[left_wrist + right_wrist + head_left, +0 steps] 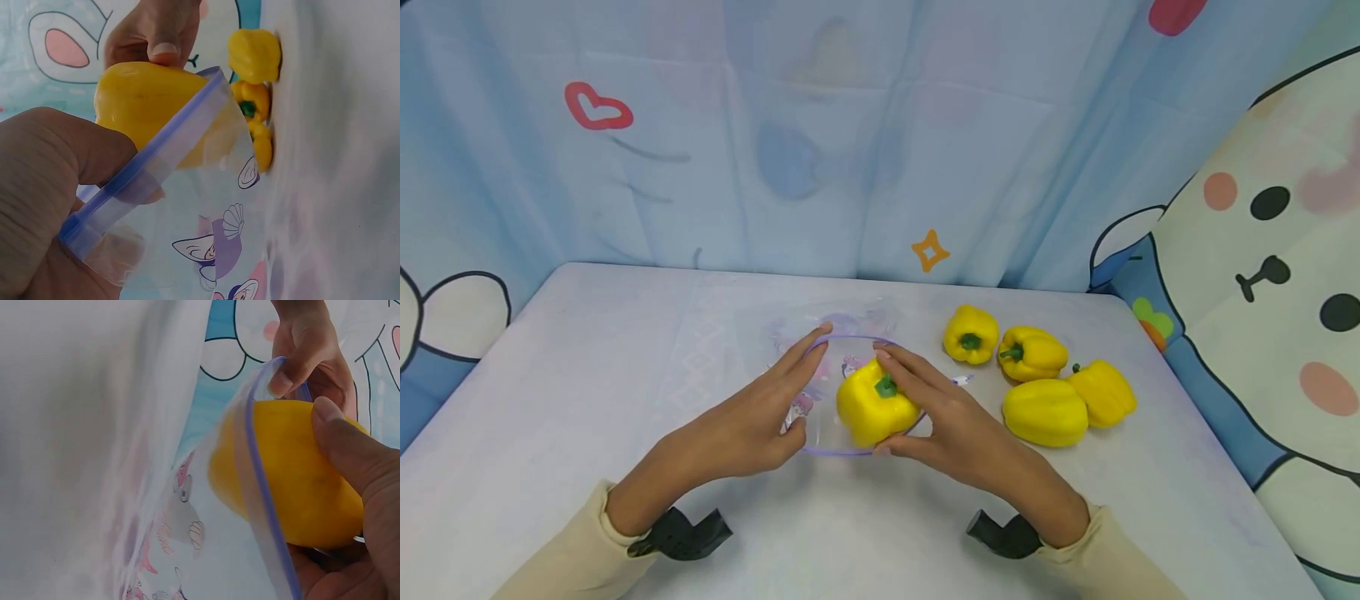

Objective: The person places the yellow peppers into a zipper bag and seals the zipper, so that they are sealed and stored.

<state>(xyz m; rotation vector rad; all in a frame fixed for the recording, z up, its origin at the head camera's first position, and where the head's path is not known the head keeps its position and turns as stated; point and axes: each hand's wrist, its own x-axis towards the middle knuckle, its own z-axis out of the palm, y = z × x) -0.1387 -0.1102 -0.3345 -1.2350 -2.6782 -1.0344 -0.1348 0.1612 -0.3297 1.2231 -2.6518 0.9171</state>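
Note:
A yellow bell pepper (874, 406) with a green stem sits partly inside the mouth of a clear zip bag (187, 225) with a purple rim and cartoon prints. My right hand (958, 425) grips this pepper, thumb on one side and fingers on the other. At the bag's left side, my left hand (752, 408) holds the rim, with thumb and fingers spread apart and the mouth wide. In the right wrist view, the bell pepper (300, 475) crosses the purple rim, its leading end seen through the plastic. The right fingertips are partly hidden behind it.
To the right on the white table (565, 375) lie more yellow bell peppers: one at the back (972, 334), one beside it (1033, 352), one in front (1045, 412) and one at far right (1103, 393). A blue cartoon curtain (850, 167) hangs behind.

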